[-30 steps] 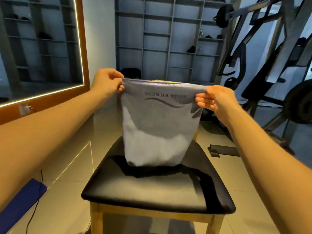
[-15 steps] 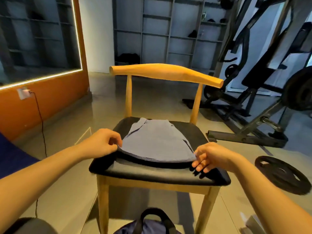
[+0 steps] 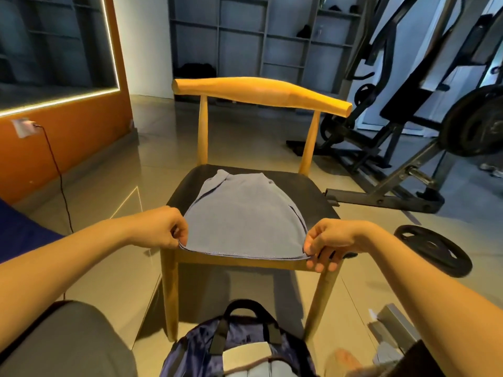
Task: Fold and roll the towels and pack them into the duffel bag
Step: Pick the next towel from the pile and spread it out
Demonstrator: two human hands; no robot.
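Note:
A grey-blue towel lies folded flat on the black seat of a wooden chair. Its near edge hangs just over the seat's front rim. My left hand pinches the near left corner of the towel. My right hand pinches the near right corner, its fingers curled under the edge. A dark blue duffel bag with black handles stands open on the floor below the chair's front, with pale cloth showing inside.
A black weight plate lies on the floor to the right. A gym machine fills the back right. An orange wall with a cable runs along the left. My knee sits bottom left.
The towel, held up by its top edge a second ago, now lies flat on the seat. Both hands came down and drew its near edge to the seat's front rim.

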